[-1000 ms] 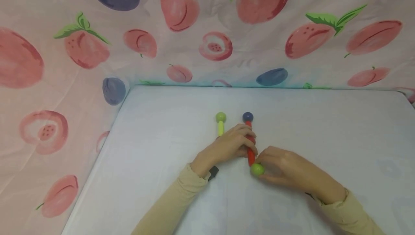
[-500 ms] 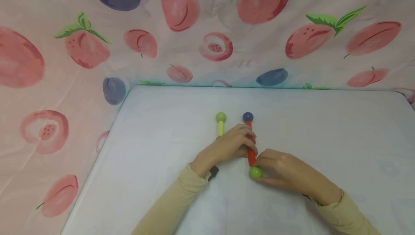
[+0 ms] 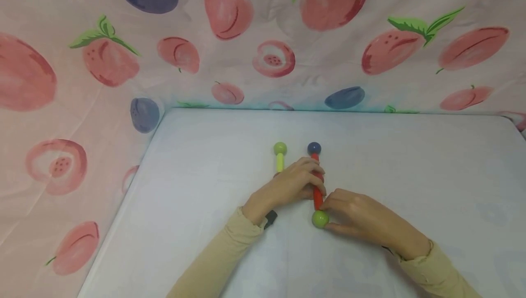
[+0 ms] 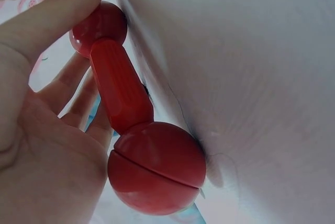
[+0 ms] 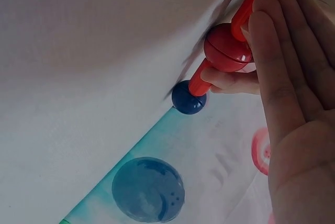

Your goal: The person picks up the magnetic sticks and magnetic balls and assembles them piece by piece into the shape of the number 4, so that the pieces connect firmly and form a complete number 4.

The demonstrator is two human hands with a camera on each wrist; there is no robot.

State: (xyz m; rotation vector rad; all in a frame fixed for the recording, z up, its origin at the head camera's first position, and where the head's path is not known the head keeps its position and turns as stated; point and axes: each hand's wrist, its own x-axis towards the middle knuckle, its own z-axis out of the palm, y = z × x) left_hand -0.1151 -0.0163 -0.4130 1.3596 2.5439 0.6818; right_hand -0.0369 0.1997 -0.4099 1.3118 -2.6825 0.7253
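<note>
My left hand (image 3: 287, 181) holds the near red rod (image 3: 318, 199) beside a red ball (image 5: 227, 47), its thumb showing across it in the left wrist view. A far red rod (image 3: 315, 157) runs from that ball to a dark blue ball (image 3: 314, 148). Another red rod (image 4: 120, 85) links it to a large red ball (image 4: 157, 169), mostly hidden by my left wrist in the head view. My right hand (image 3: 365, 213) pinches a green ball (image 3: 320, 219) right at the near end of the near rod.
Left of the blue ball, a yellow-green rod (image 3: 280, 163) bears a second green ball (image 3: 280, 149) at its far end. All lies on a white table (image 3: 205, 152). Fruit-patterned cloth (image 3: 312, 70) rises behind and at the left. A dark wrist device (image 3: 270, 219) shows at my left cuff.
The near green ball has moved left, from the right side of the red rod's end to in line with it. My right hand has shifted slightly left and toward me; the left hand stays still.
</note>
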